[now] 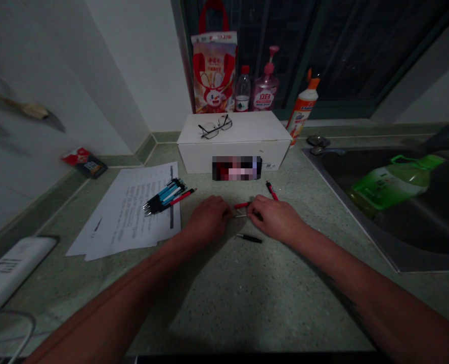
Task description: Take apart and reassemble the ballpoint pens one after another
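My left hand (211, 217) is closed over the counter, fingertips pinched together; whatever they hold is hidden. Facing it, my right hand (273, 217) has its fingers curled around one end of a thin pale rod (240, 216) that looks like a pen refill. The rod spans the small gap between both hands. Just behind it, a red pen part (242, 205) lies partly hidden by my right fingers. A black pen part (250, 238) with a silvery tip rests nearer to me. Beyond my right hand is a red and black pen part (272, 190).
Printed sheets (129, 212) at left carry a pile of pens (166, 196). A white box (235, 144) with glasses (216, 126) on top stands behind. To the right, a sink (410, 253) holds a green bottle (395, 184). A white power strip (15, 273) lies at left.
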Tool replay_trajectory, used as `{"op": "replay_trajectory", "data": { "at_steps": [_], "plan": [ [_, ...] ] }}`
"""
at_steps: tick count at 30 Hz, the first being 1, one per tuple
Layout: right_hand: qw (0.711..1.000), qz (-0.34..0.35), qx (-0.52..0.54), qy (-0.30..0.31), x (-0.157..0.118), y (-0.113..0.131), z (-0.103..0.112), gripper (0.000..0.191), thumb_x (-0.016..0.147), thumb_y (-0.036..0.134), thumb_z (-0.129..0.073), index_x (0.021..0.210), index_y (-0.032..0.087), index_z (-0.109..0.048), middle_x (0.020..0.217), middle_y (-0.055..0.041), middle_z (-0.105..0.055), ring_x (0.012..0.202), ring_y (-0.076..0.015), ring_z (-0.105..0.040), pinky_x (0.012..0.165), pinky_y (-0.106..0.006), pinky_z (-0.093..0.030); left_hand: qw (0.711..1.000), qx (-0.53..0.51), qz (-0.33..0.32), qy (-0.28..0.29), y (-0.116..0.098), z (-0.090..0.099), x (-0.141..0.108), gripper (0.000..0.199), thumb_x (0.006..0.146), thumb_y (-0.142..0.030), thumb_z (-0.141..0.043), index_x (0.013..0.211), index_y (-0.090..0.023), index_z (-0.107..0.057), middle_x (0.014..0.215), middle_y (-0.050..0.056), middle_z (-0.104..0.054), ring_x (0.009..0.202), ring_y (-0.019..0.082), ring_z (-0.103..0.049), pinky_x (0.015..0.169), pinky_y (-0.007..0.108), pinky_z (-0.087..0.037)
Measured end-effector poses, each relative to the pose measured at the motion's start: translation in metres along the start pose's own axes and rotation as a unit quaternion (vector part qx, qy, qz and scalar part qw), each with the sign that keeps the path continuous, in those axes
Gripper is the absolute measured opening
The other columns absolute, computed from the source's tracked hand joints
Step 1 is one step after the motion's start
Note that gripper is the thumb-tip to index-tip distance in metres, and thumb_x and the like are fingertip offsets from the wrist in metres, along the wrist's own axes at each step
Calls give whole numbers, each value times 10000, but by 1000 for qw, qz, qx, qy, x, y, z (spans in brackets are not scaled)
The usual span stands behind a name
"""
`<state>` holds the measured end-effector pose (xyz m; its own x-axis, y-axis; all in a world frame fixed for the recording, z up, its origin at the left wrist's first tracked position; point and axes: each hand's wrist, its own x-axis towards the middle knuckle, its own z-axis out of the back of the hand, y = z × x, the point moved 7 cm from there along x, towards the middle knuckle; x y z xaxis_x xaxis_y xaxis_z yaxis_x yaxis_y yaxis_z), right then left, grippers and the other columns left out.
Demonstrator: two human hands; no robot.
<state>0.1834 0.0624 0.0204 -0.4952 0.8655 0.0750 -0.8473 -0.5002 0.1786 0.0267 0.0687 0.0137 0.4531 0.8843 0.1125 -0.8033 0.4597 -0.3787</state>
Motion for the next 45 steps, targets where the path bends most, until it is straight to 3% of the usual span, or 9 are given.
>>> {"op": "replay_trajectory", "data": {
  "at_steps": [8, 14, 30, 41, 45],
  "plan": [
    [1000, -7, 16, 15, -1, -2, -2, 136, 981, 215, -544, 928, 198, -668, 992, -47, -686, 808, -178, -626, 645, -292, -361, 999, 22, 9, 30, -2, 1, 0, 137, 916, -157, -606, 866, -195, -727, 912, 84, -673, 953, 275, -614, 871, 427, -490],
    [1000, -6, 12, 4, 0, -3, -2, 145, 979, 216, -536, 911, 197, -662, 975, -50, -685, 784, -171, -617, 637, -291, -353, 999, 24, 5, 23, -3, 4, -1, 176, 915, -145, -584, 807, -212, -707, 884, 80, -662, 914, 267, -599, 846, 423, -484],
    [1000, 3, 20, 10, 1, -4, -4, 141, 982, 206, -538, 898, 196, -651, 970, -49, -667, 801, -172, -614, 651, -287, -363, 997, 60, 37, 35, -2, 2, -3, 178, 941, -176, -577, 876, -180, -743, 929, 102, -689, 937, 280, -635, 857, 428, -507],
    [999, 23, 22, 7, 1, 10, -8, 80, 954, 193, -607, 918, 189, -679, 965, -60, -691, 824, -191, -650, 672, -297, -425, 999, 42, -14, -2, -17, -3, -6, 180, 950, -156, -588, 844, -188, -729, 895, 79, -690, 936, 260, -640, 871, 414, -528],
    [997, 20, 44, -54, 2, 7, 3, 141, 995, 222, -584, 1024, 193, -718, 1053, -91, -720, 984, -243, -682, 789, -353, -522, 998, 18, -42, -40, -20, -1, -3, 159, 970, -168, -621, 1041, -201, -760, 1004, 78, -723, 999, 255, -635, 918, 415, -528]
  ]
}}
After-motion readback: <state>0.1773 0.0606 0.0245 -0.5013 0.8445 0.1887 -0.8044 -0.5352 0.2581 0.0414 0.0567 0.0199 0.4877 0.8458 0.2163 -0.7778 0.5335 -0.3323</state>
